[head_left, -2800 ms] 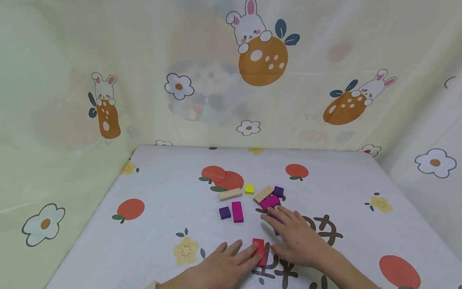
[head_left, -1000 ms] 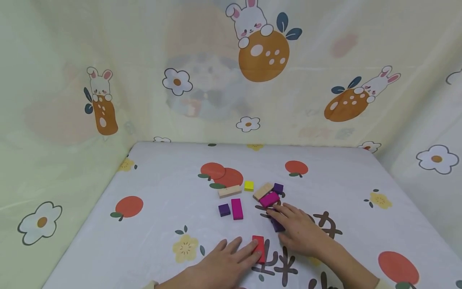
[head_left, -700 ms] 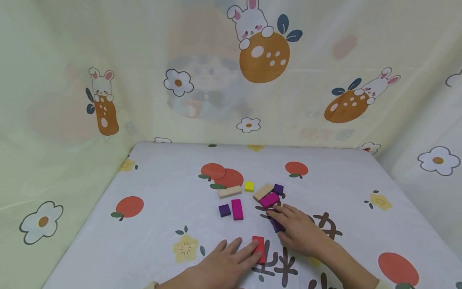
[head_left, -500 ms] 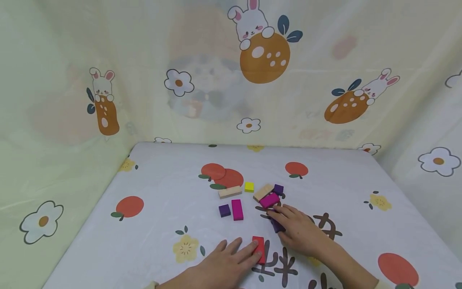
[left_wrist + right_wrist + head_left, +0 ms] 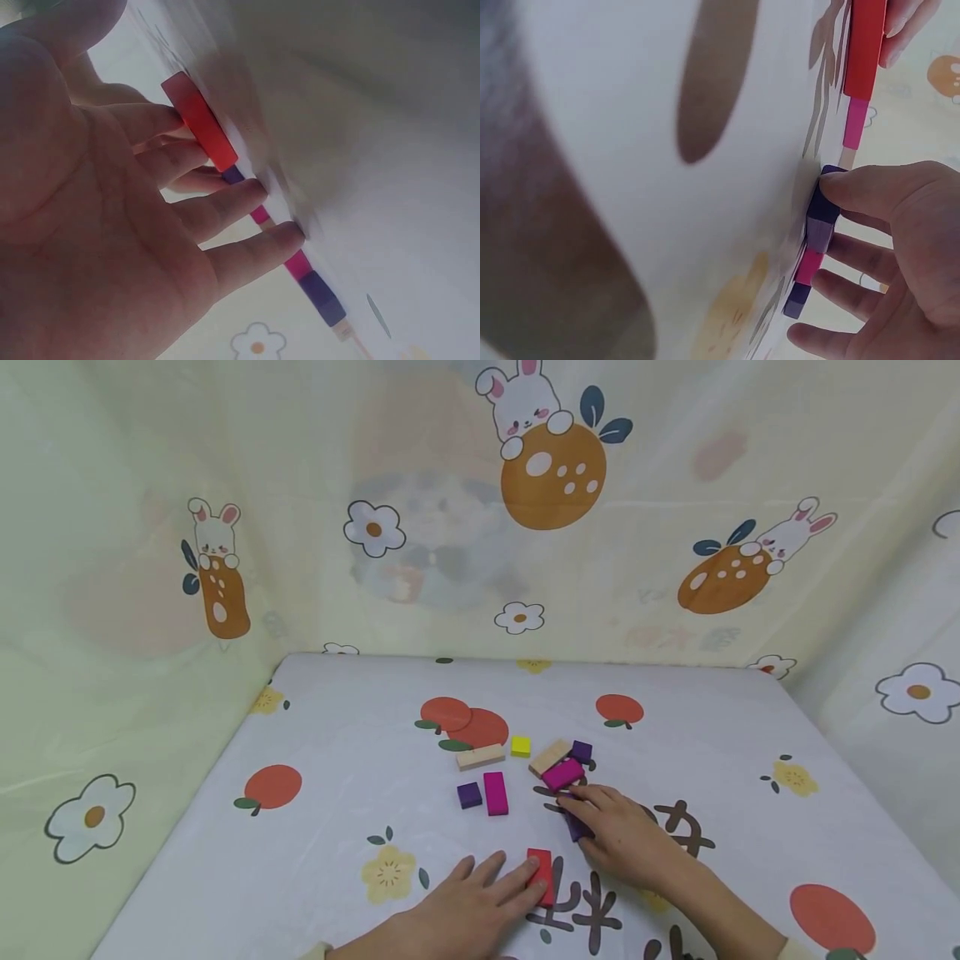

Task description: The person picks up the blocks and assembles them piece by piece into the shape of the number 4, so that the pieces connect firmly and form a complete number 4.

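My left hand [image 5: 463,906] lies palm down at the front of the table, fingers spread and fairly straight. Two of its fingertips rest on a red wooden block [image 5: 538,867], also visible in the left wrist view as a red block [image 5: 199,120]. My right hand [image 5: 630,842] pinches a dark purple oblong block [image 5: 576,827] between thumb and index finger; the right wrist view shows the thumb against the end of this purple block [image 5: 825,204]. The hand partly covers it in the head view. Just beyond its fingertips lies a magenta block [image 5: 562,774].
A plain wood block [image 5: 551,757] and a small purple cube [image 5: 581,752] touch or nearly touch the magenta block. Further left are a yellow cube [image 5: 521,747], another wood block [image 5: 481,757], a second magenta block [image 5: 496,793] and a second purple cube [image 5: 469,795]. Printed curtains enclose the table.
Since the earliest frame, my right thumb has drawn in to the near end of the purple block. My left hand and the red block stay put; the view shifts slightly.
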